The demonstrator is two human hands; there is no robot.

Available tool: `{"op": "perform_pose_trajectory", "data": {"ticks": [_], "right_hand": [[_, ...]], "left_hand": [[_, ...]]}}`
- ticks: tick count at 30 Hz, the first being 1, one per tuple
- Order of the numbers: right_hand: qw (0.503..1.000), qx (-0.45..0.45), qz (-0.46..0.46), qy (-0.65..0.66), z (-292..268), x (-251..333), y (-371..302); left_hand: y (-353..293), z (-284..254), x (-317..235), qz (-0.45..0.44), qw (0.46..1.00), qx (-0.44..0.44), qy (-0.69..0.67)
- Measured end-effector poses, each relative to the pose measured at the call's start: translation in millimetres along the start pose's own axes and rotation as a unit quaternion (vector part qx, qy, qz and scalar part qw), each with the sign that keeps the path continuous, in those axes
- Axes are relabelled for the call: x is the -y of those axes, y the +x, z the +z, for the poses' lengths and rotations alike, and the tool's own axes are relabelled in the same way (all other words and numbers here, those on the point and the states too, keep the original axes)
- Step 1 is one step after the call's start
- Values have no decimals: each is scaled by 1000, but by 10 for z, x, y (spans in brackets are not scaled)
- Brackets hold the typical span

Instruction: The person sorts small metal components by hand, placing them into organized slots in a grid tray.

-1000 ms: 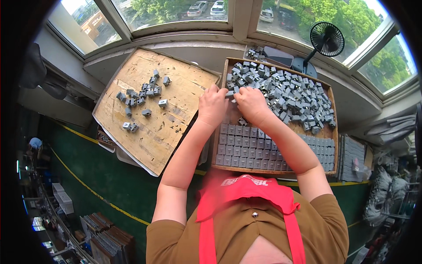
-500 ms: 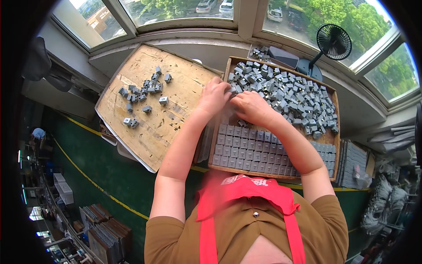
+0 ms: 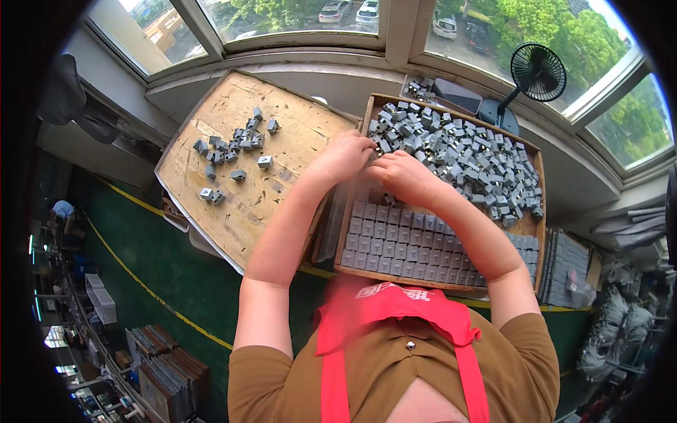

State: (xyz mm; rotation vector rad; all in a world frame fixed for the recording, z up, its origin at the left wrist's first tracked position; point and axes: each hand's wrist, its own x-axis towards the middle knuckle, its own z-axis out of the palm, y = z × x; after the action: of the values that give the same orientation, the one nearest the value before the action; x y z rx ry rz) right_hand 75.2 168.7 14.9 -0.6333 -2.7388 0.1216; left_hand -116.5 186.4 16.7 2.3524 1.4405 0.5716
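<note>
My left hand (image 3: 343, 156) and my right hand (image 3: 402, 175) meet over the left side of a shallow wooden tray (image 3: 542, 243), fingertips almost touching. Both hands are closed in a pinch; whatever lies between the fingers is too small and hidden to make out. Just beyond and to the right spreads a heap of small grey block-shaped parts (image 3: 458, 151), with metal bits showing on some. Below my right hand, similar grey blocks (image 3: 395, 250) stand in neat rows along the tray's near side, partly covered by my right forearm.
A worn wooden board (image 3: 240, 218) on the left bears several loose grey blocks (image 3: 247, 139). Behind the tray stand a black fan (image 3: 537, 72) and a dark grey box (image 3: 457, 96) by the windows. Stacked grey strips (image 3: 564, 264) lie right of the tray.
My left hand has turned and lowered a little, its fingers now bunched closer to the right hand. The right hand has shifted only slightly. The view has moved a touch.
</note>
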Motion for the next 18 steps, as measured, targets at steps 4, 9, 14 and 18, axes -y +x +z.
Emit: {"op": "perform_pose_trajectory", "data": {"ticks": [4,9,14,18], "right_hand": [[992,-92,88,22,-200,-197,-5],[989,-69,129,13,-205,-367,-74],[990,-5,139,5,-346,-177,-246],[995,-6,103,0,-374,23,-424]], "left_hand": [[93,73,-112,1,995,60,83],[74,133,-167,7,987,68,144],[-278,129,-288,35,995,-72,52],[-491,123,-323,63,992,-23,111]]}}
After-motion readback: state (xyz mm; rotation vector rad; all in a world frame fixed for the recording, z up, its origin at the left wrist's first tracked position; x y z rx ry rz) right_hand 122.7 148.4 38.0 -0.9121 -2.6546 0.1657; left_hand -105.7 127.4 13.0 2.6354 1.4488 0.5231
